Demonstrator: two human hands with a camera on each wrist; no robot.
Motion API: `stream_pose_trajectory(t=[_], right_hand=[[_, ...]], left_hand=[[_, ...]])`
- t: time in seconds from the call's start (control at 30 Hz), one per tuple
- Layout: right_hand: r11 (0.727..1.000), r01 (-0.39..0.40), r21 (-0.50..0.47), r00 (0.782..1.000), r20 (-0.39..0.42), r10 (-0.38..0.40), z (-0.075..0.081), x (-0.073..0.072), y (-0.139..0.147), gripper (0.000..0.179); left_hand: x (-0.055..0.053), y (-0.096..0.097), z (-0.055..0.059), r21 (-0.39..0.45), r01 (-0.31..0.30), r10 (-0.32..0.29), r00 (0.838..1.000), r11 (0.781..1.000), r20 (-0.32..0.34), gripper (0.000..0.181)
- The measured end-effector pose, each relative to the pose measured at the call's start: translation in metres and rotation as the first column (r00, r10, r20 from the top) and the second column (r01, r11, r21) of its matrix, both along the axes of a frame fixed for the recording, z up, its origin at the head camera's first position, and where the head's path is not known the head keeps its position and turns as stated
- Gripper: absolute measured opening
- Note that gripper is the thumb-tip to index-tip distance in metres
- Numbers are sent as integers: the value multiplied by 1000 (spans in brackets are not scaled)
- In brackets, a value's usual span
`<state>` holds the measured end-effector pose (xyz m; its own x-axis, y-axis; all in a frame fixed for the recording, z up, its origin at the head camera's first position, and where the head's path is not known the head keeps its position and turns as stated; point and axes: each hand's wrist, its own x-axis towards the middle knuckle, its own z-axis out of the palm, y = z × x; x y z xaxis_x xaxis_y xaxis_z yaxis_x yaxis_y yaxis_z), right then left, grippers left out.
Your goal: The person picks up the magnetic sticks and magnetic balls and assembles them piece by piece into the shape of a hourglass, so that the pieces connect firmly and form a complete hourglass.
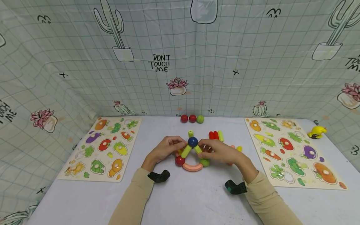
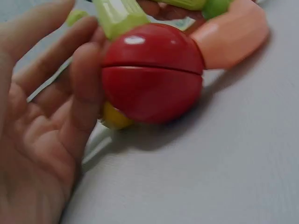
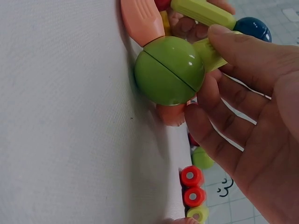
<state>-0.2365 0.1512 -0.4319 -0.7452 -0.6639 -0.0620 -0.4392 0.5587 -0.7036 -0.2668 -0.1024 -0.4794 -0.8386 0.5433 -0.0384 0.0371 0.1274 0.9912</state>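
Observation:
A frame of toy building rods and balls stands on the table, with a blue ball (image 1: 192, 142) on top. Two light green rods (image 1: 186, 152) slope down from it to a red ball (image 2: 152, 74) and a green ball (image 3: 169, 70). Between these two balls lies a curved salmon rod (image 1: 192, 167). My left hand (image 1: 168, 148) holds the left light green rod, its thumb beside the red ball. With thumb and fingers, my right hand (image 1: 222, 151) pinches the right one just above the green ball. A yellow piece (image 2: 116, 116) shows partly behind the red ball.
Two red balls (image 1: 188, 118) and a green ball (image 1: 200, 119) sit at the back. Red rods (image 1: 213, 135) and a light green rod (image 1: 220, 136) lie beyond my right hand. Vegetable puzzle boards (image 1: 108, 147) (image 1: 295, 153) flank the work; a yellow toy (image 1: 317, 132) stands far right.

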Motion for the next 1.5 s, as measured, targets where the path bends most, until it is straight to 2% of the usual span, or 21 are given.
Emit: stream_pose_trajectory(t=[0.07, 0.13, 0.23, 0.3, 0.33, 0.4, 0.53, 0.6, 1.0, 1.13, 1.3, 1.4, 1.5], right_hand=[[1000, 3, 1, 1000, 0, -3, 0, 0, 0, 29], [1000, 2, 3, 1000, 0, -2, 0, 0, 0, 28], [1000, -5, 5, 1000, -1, 5, -2, 0, 0, 27], [1000, -11, 3, 1000, -2, 11, -2, 0, 0, 26], [1000, -14, 1, 1000, -2, 14, -3, 0, 1, 26], [1000, -17, -3, 1000, -3, 17, -3, -1, 1, 25], [1000, -21, -9, 1000, 0, 21, -3, -1, 1, 25], [1000, -24, -10, 1000, 1, 24, -3, -1, 1, 25], [999, -36, -22, 999, -25, 36, -2, -1, 2, 22], [999, -39, -20, 999, -27, 38, -1, -1, 2, 22], [999, -49, -23, 998, -37, 48, -1, 0, 3, 22], [998, -52, -25, 998, -35, 51, -1, 0, 3, 21], [998, -56, -28, 998, -32, 55, -2, 0, 3, 21]], left_hand=[[-1, 3, -1, 3, -66, 66, 997, 998, -51, 28], [-1, 6, -3, -16, -147, 144, 980, 989, -134, 28], [-1, 11, -5, -73, -262, 234, 935, 962, -266, 29], [0, 14, -5, -103, -296, 246, 908, 950, -339, 33], [0, 15, -5, -110, -296, 240, 902, 949, -358, 36], [2, 18, -4, -120, -277, 216, 904, 953, -369, 41], [3, 22, -3, -133, -208, 150, 924, 969, -351, 44], [3, 23, -3, -130, -192, 135, 926, 973, -354, 42], [4, 21, -4, -120, -209, 146, 907, 971, -395, 34], [4, 20, -5, -152, -219, 134, 892, 964, -432, 33], [6, 20, -6, -203, -231, 102, 860, 952, -499, 35], [6, 20, -7, -212, -237, 92, 842, 948, -531, 35], [6, 20, -7, -206, -239, 91, 832, 949, -547, 35]])
